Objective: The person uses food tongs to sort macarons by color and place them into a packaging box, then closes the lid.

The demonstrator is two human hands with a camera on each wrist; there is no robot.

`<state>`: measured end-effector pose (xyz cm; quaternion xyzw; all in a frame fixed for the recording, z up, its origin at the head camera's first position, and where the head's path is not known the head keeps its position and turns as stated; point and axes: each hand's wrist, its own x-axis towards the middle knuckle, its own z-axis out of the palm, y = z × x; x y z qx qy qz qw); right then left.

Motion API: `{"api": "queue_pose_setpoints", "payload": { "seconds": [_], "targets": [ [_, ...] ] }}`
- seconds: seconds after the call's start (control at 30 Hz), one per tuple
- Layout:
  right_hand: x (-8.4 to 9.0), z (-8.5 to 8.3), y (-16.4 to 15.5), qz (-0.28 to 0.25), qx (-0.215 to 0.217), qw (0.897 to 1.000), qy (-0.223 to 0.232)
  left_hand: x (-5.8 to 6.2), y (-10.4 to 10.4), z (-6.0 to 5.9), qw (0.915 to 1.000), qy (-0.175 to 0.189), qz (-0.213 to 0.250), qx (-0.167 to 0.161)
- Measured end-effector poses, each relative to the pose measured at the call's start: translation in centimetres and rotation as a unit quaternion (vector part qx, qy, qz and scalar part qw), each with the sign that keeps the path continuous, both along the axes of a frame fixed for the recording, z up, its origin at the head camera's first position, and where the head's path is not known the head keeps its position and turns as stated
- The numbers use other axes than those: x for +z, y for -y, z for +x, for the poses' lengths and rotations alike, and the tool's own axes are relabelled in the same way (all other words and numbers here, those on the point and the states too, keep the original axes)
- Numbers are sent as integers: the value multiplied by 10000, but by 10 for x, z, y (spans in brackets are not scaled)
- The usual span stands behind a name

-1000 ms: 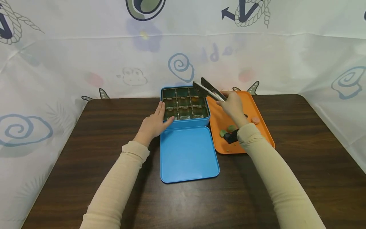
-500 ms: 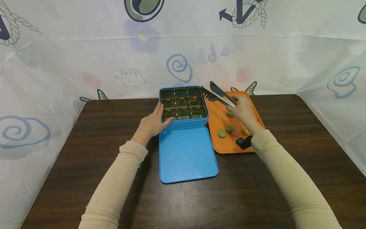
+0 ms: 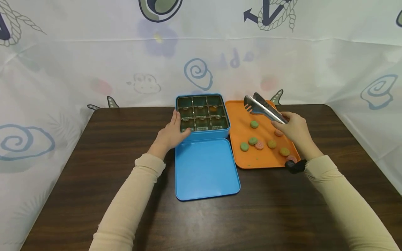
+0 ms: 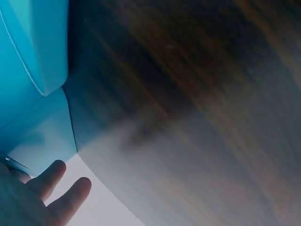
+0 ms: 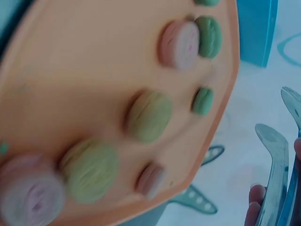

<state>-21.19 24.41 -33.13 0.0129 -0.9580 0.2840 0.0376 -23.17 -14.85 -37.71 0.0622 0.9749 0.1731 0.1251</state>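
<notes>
The right hand (image 3: 296, 130) grips shiny metal tongs (image 3: 263, 108) at centre-right, jaws apart above the orange plastic tray (image 3: 240, 130) of small round cookies. The left hand (image 3: 169, 134), fingers relaxed, rests against the blue compartmented tin box (image 3: 205, 134) mid-frame.

tray (image 3: 238, 118) right of tin (image 3: 204, 133), lid (image 3: 205, 170) before

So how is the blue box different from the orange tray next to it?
The blue box is deep and split into nine compartments; the orange tray is shallow and undivided. The box's compartments look nearly empty, with something orange in one, while the tray carries loose green and pink cookies. The left hand rests on the box; the right hand holds metal tongs above the tray. Both sit side by side on the dark wooden table.
</notes>
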Motion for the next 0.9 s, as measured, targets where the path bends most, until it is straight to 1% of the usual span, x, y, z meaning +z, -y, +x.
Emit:
{"api": "queue_pose_setpoints", "payload": {
  "seconds": [0.13,0.33,0.5,0.7,0.9],
  "targets": [
    [-2,8,-17,51,-144,9997,206,1,-1,0,10000,75,-24,10],
    [-12,17,-38,174,-340,9985,392,4,-2,2,9999,27,-150,0],
    [-20,21,-54,247,-496,9973,481,4,-3,3,9999,105,-130,0],
    [-23,26,-68,315,-669,9952,642,5,-3,3,9998,159,-117,13],
    [-26,29,-78,482,-690,9942,665,2,-2,2,9999,117,-99,32]
  ]
}}
